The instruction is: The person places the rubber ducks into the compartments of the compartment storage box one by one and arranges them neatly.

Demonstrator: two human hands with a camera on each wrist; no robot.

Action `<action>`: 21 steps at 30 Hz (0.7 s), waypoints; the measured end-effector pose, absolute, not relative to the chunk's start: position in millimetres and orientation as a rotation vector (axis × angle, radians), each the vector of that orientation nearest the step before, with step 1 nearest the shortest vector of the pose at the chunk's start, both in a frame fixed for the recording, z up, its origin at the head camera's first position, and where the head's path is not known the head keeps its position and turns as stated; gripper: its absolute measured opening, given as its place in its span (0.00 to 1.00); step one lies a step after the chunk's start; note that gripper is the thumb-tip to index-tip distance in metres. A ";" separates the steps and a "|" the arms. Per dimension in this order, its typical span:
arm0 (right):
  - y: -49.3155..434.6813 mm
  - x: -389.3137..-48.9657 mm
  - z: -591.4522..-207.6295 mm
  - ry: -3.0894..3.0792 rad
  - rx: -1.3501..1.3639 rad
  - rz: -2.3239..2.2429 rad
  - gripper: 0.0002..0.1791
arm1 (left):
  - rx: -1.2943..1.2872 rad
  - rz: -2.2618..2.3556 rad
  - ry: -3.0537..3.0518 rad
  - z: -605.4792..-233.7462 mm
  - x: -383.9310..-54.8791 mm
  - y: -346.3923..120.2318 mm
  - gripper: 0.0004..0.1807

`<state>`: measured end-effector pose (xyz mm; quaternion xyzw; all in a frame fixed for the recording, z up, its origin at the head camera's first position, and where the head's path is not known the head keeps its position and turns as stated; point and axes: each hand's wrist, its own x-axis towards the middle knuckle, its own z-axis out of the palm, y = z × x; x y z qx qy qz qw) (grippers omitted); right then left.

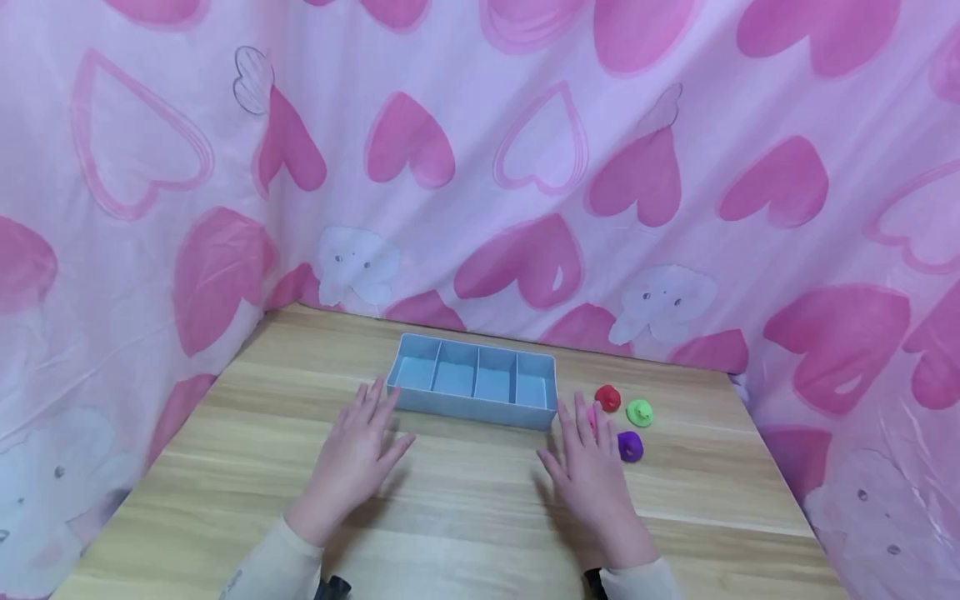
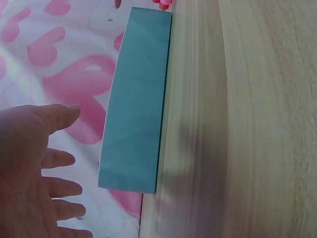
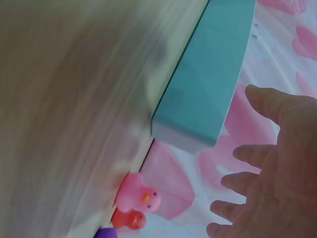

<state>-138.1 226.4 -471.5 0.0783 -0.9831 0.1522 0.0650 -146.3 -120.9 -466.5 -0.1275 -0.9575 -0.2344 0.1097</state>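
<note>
A blue-grey box (image 1: 472, 408) with several compartments in a row stands on the wooden table; no contents show in them. My left hand (image 1: 354, 454) hovers at the box's near left corner, fingers spread and holding nothing. Near the right end, my right hand (image 1: 588, 471) is likewise spread, with nothing in its grasp. Small rubber ducks lie right of the box: a red duck (image 1: 608, 398), a green duck (image 1: 640, 413), a purple duck (image 1: 630, 447) and a pink duck (image 3: 136, 193). In the head view my right fingers partly cover the pink duck.
The wooden table (image 1: 465, 508) extends in front of the box. A pink heart-patterned curtain (image 1: 480, 167) hangs along its back and both sides, close behind the box.
</note>
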 end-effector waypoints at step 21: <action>258.2 -154.7 -465.0 -2.912 0.165 0.446 0.33 | -0.402 -1.105 -2.765 -461.0 -218.6 -161.0 0.29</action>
